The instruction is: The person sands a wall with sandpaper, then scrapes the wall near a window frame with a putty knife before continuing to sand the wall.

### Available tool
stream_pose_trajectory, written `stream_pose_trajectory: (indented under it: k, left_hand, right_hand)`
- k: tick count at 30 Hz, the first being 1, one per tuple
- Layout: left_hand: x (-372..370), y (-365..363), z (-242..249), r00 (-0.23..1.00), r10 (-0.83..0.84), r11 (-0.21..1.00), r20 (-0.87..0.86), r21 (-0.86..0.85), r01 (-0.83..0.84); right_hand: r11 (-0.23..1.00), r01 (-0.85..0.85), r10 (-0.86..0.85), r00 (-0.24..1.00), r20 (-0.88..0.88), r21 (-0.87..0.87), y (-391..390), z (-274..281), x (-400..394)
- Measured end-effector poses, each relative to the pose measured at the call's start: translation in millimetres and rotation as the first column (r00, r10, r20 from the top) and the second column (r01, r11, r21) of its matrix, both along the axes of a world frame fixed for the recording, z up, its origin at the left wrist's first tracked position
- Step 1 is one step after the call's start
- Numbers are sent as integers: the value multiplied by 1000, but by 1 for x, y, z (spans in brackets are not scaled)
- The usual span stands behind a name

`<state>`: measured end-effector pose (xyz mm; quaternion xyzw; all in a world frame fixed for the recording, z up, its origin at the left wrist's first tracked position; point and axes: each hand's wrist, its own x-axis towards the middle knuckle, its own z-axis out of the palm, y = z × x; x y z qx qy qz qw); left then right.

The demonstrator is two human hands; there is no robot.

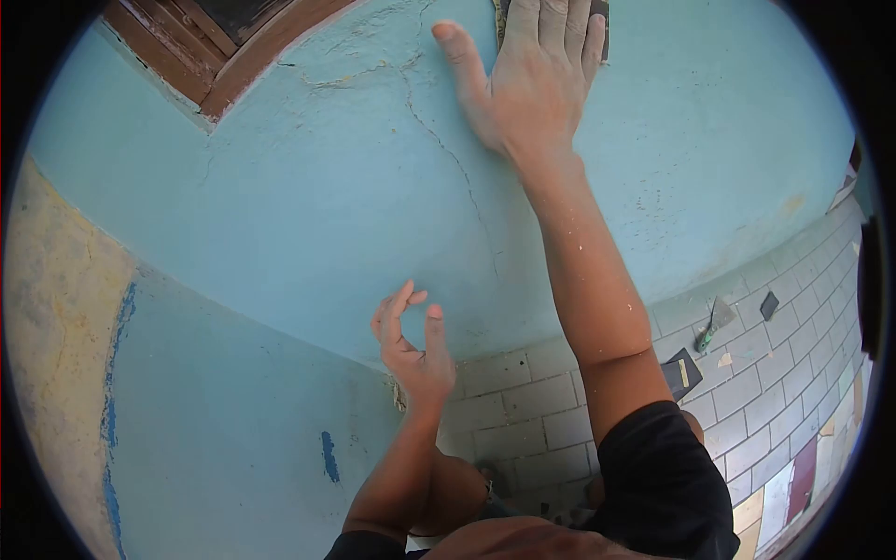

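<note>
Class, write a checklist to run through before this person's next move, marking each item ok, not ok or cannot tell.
1. Right hand over the dark sheet at the wall: ok.
2. Left hand free: ok, nothing visible in it.
3. Wall uncracked: not ok, a crack runs down it.
4. Scraper away from both hands: ok, on the floor tiles.
5. Sheet's underside unworn: cannot tell, hidden.

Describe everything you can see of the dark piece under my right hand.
The dark piece shows only as narrow margins beside your right hand, which lies flat over it. It looks flat, perhaps an abrasive sheet, with an uneven yellowish strip along its left edge. It lies against the pale blue wall, to the right of the branching crack. The picture's top cuts it off; the side facing the wall is hidden.
</note>
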<state>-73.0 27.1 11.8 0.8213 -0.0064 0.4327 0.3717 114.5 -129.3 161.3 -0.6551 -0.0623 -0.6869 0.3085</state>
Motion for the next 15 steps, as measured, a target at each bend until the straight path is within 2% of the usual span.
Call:
stream_pose_trajectory:
  k: [1, 2, 4, 6, 7, 9, 10, 12, 13, 15]
  left_hand:
    - [2, -3, -3, 1000, 6, 1000, -1, 1, -6]
    - [6, -10, -10, 999, 17, 1000, 32, 26, -18]
    - [12, -20, -20, 996, 11, 998, 89, 61, -16]
    - [8, -28, -35, 1000, -25, 959, 18, 283, 19]
    - [5, -30, -33, 999, -27, 960, 18, 278, 21]
    - [-2, -33, -23, 995, -97, 967, 19, 239, 90]
    - [-4, -36, -18, 996, -94, 967, 10, 237, 89]
    - [-6, -38, -6, 991, -89, 996, 97, 37, 85]
    - [-5, -36, -5, 993, -84, 996, 88, 42, 81]
    - [3, -32, -9, 975, -84, 996, 206, 2, 85]
  right_hand:
    - [1000, 19, -19, 1000, -9, 11, 2, 4, 0]
    - [999, -41, 41, 999, 5, 27, 21, -18, 0]
    - [971, -198, 177, 973, -151, -133, 72, -110, -32]
    - [961, -236, 210, 963, -171, -144, 64, -100, -40]
    - [948, -283, 250, 946, -209, -147, 55, -90, -48]
    - [976, -201, 192, 976, -100, -88, 27, -36, -26]
    - [975, -205, 196, 975, -109, -86, 14, -7, -22]
    - [978, -203, 193, 970, -147, -57, 3, 32, -21]
    - [977, -208, 199, 968, -155, -49, 14, 21, -23]
    - [980, -196, 194, 977, -83, -22, 48, -31, -30]
